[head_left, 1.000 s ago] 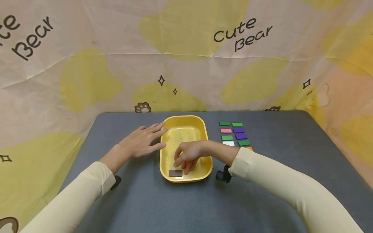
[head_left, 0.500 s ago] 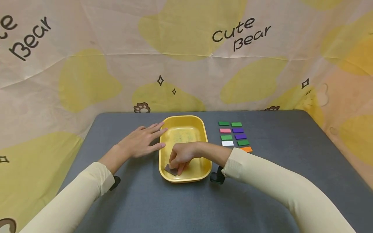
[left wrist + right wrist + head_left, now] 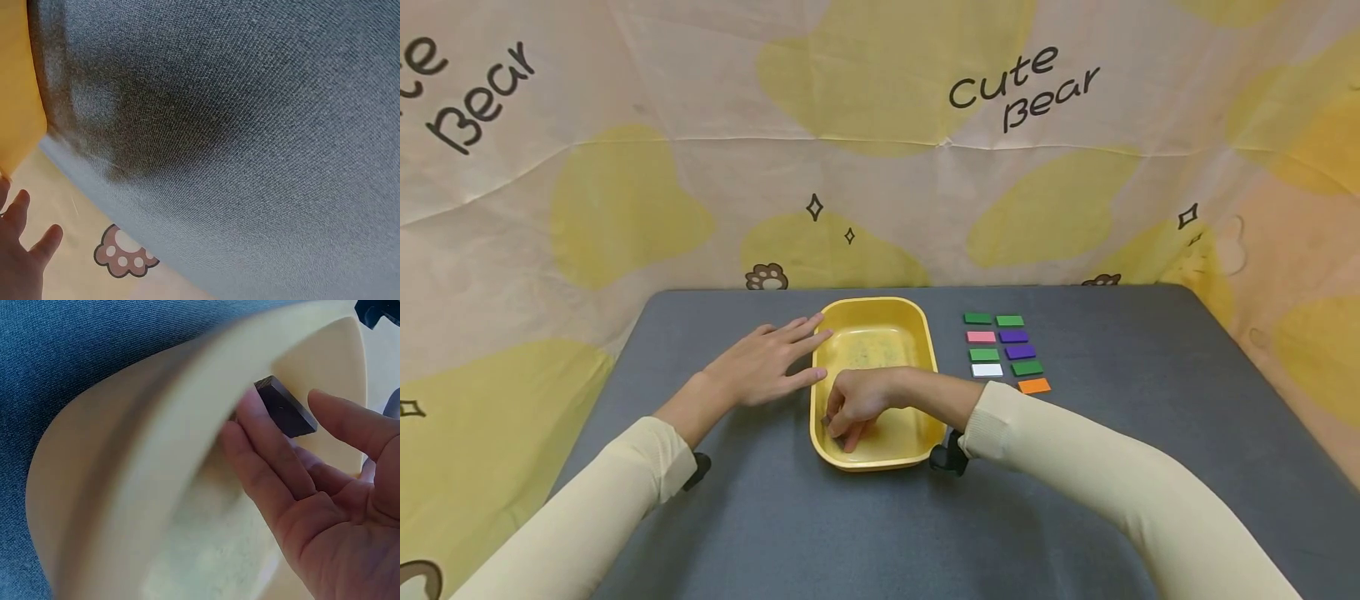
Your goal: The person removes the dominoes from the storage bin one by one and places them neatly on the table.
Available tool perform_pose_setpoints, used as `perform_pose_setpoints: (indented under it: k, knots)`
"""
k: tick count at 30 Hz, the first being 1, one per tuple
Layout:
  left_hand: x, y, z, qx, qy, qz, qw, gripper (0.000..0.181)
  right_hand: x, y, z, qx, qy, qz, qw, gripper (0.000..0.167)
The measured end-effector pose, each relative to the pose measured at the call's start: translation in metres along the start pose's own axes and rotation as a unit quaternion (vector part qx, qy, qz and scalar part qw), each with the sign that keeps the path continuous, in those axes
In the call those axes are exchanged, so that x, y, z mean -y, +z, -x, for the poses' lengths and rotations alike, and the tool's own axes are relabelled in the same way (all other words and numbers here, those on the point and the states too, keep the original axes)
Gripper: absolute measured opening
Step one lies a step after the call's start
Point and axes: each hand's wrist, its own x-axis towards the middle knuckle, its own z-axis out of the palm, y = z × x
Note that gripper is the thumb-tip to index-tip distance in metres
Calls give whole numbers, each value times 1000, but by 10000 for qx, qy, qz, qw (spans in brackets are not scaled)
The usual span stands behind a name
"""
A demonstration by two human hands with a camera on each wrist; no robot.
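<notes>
A small dark brown rectangular tile (image 3: 284,409) stands tilted in the near left part of a yellow tray (image 3: 880,462). My right hand (image 3: 865,396) reaches down into the tray, and its fingertips touch the tile. In the right wrist view, the thumb (image 3: 350,422) is near the tile with a small gap between them. From the head view, the hand covers most of the tile (image 3: 833,433). Fingers spread, my left hand (image 3: 767,362) rests at the tray's left rim and holds nothing. Only part of that hand (image 3: 22,253) shows in the left wrist view.
Right of the tray, several flat tiles lie in two columns on the grey table (image 3: 1112,433): green (image 3: 977,318), pink (image 3: 981,337), purple (image 3: 1013,337), white (image 3: 987,370) and orange (image 3: 1034,386). A printed cloth (image 3: 880,183) hangs behind the table.
My right hand has moved left in the tray onto the dark tile. The tile, flat at first, has shifted left, turned and tilted up. My left hand has stayed put.
</notes>
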Motion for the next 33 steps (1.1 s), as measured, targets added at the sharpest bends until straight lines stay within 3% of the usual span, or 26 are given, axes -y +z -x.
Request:
perform_pose_setpoints:
  k: [10,17,24,33]
  knots:
    - [0,0,0,-25,23,-41,10000,68,2,-1,-10,-269,-289,282,9988,14]
    - [0,-1,1,-21,27,-52,10000,69,4,-2,-11,-373,-204,267,9987,14]
    - [0,0,0,-38,46,-51,10000,69,6,-9,0,-466,-256,392,9978,10]
    - [-1,-1,-1,9,-10,-62,10000,70,6,-33,24,-815,-202,490,9953,7]
